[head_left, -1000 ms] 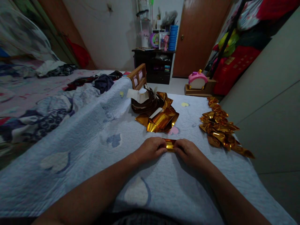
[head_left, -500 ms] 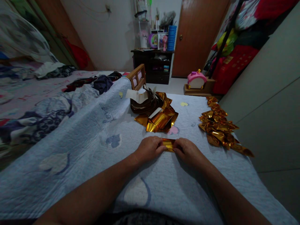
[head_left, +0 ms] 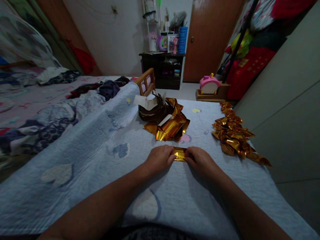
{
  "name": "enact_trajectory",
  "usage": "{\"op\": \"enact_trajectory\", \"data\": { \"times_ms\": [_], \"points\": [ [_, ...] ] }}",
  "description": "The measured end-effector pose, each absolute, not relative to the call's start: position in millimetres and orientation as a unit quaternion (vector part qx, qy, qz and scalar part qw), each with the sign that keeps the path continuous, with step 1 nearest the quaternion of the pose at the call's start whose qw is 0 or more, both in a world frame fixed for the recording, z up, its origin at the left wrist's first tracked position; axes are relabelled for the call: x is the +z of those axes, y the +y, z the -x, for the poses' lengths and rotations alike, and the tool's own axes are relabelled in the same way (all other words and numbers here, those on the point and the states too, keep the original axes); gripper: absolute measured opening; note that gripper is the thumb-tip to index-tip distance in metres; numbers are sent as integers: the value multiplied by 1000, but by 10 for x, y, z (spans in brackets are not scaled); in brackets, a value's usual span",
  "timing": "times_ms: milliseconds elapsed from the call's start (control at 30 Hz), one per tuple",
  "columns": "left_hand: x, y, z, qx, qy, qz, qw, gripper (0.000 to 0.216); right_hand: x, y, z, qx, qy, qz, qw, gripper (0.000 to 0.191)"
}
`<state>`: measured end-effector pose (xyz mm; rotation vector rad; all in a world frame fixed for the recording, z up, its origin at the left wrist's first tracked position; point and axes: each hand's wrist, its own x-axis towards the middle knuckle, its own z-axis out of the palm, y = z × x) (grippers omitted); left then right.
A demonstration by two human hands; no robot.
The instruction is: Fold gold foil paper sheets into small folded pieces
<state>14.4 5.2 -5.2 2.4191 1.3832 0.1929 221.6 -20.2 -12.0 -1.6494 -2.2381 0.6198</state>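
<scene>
A small folded piece of gold foil paper [head_left: 179,154] lies low over the quilt, stretched between my two hands. My left hand [head_left: 160,158] pinches its left end, thumb in front and fingers behind. At the other end, my right hand [head_left: 199,159] grips it in the same way. Both hands partly hide the foil's ends. Just beyond them rest loose gold foil sheets [head_left: 172,128], creased and shiny, beside a curled stack of dark-edged paper [head_left: 152,113]. Over to the right sits a row of folded gold foil pieces [head_left: 231,133].
The light blue quilt [head_left: 97,180] with heart patterns covers the surface. A wooden rail [head_left: 147,81] stands at its far edge. Rumpled clothes [head_left: 107,90] lie to the left. Behind are a dark cabinet [head_left: 161,71] and a pink toy [head_left: 209,85]; a pale panel [head_left: 287,110] borders the right.
Both hands keep hold of the foil piece in nearly the same place. The light on its surface has shifted slightly; the piles look the same.
</scene>
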Motion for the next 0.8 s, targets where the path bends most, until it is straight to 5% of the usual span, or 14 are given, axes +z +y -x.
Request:
{"op": "enact_trajectory", "data": {
  "times_ms": [800],
  "points": [
    [-46,22,-188,75,503,-845,167,14,-169,-181,-2203,201,-783,571,142,10]
  ]
}}
